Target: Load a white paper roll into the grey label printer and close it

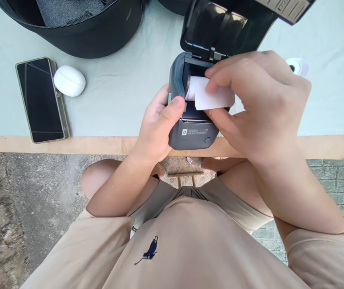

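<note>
A dark grey printer (pixel 176 140) is at the near edge of the worktop (pixel 108 145); whether it rests there or is held just above cannot be told. In its open bay sits a white paper roll (pixel 191 89), the right part hidden, with a loose paper strip (pixel 212 98) lying toward the front. The right hand (pixel 262 100) has the strip pinched between thumb and fingers, its fingertips slightly blurred, and it blocks most of the printer's right side. The left hand (pixel 161 128) is clamped on the left side, thumb on top near the front, the other fingers largely out of sight behind the body.

The raised lid (pixel 220 34) is cut off by the upper edge; a mark on its grey end is too small to read. On the front, a white square bears a Bluetooth-like symbol beside tiny illegible lines, and a power button (pixel 207 140) shows its usual sign.

To the right, a small white roll (pixel 302 67) with a dark core is partly covered by the right hand. Well to the left, a white rounded case (pixel 69 81) touches a dark-screened phone (pixel 41 100). Above them, a black zippered bag (pixel 99 38) runs out of view. A navy emblem (pixel 150 249) marks the person's beige shirt (pixel 196 249).
</note>
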A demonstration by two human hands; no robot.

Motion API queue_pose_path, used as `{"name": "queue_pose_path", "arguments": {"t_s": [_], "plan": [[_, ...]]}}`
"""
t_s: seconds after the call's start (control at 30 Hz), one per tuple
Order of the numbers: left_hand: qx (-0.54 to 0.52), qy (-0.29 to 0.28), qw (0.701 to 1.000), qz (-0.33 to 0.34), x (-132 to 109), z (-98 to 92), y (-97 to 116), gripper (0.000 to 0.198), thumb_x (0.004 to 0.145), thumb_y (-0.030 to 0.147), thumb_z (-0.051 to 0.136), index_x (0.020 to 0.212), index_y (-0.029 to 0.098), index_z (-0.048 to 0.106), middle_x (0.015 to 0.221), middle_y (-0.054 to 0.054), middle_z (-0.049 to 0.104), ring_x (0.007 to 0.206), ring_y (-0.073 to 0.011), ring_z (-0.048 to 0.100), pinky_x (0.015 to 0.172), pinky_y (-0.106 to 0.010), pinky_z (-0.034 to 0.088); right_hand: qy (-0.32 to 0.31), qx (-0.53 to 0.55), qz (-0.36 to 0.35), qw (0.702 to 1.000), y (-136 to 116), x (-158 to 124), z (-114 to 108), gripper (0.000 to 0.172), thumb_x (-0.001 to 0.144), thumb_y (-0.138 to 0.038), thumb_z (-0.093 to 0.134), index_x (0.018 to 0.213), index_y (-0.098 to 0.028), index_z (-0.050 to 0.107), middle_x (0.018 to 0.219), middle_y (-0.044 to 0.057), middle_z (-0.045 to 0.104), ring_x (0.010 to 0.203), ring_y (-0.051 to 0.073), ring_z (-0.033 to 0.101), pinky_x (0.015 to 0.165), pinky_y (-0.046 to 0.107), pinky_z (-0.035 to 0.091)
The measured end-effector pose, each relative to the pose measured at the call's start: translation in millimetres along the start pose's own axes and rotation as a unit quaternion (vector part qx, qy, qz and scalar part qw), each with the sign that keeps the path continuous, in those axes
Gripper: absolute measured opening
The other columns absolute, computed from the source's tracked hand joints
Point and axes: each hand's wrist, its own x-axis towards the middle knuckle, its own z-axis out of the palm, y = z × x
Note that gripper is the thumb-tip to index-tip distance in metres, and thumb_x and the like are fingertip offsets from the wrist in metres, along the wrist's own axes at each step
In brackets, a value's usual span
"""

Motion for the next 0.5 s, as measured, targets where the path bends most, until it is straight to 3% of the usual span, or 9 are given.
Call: {"name": "queue_pose_path", "arguments": {"t_s": [0.23,0.5], "plan": [[-0.001,0.007,1.0,-0.01,-2.2,3.5,1.2,0.028,0.082,0.044,0.058,0.101,0.024,0.06,0.097,-0.004,0.067,0.116,-0.0242,0.058,0.091,-0.036,0.052,0.072,-0.009,-0.04,0.997,6.2,-5.1,5.5,0.011,0.085,-0.028,0.051,0.086,-0.027,0.062,0.088,0.0,0.065,0.085,0.021,0.06,0.076,0.039,0.044],[-0.022,0.018,0.999,-0.017,-3.7,6.5,4.1,0.022,0.084,0.039,0.056,0.098,0.023,0.061,0.097,-0.003,0.066,0.116,-0.0222,0.058,0.091,-0.033,0.052,0.028,-0.001,-0.012,1.0,1.1,-5.5,3.1,0.012,0.085,-0.021,0.049,0.084,-0.027,0.06,0.09,-0.004,0.068,0.091,0.02,0.063,0.078,0.037,0.046]]}}
